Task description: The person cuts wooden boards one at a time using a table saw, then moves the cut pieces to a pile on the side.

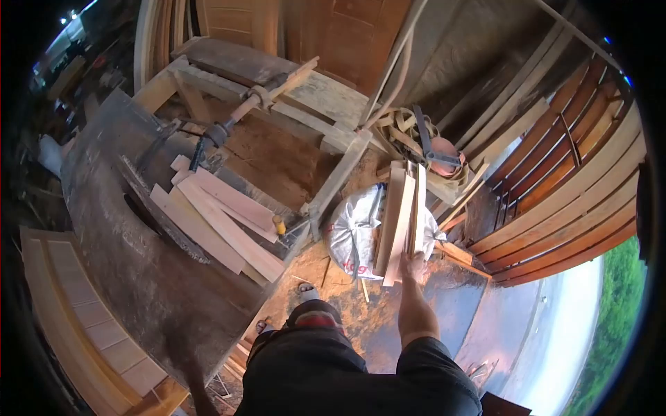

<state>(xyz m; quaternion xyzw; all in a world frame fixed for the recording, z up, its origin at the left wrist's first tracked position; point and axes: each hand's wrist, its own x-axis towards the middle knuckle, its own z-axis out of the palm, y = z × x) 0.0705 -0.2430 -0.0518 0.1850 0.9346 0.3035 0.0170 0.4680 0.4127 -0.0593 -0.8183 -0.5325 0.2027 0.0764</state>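
My right hand (412,265) is closed round the near end of a narrow wooden strip (418,215). Beside that strip, more wooden boards (393,225) lie over a white sack (354,225) with red print. My left hand (182,350) is low over the dark worktop at the lower left, dark and blurred, so its fingers cannot be made out. Several pale cut boards (222,222) rest in a loose pile on the worktop (104,187), with a small yellow object (279,224) at their right end.
A wooden frame bench (340,173) with a clamp (218,133) stands ahead. Coiled straps (399,128) lie behind the sack. Slatted panels (569,194) lean at the right, and a panelled door (90,305) is at the lower left. Sawdust and offcuts cover the floor.
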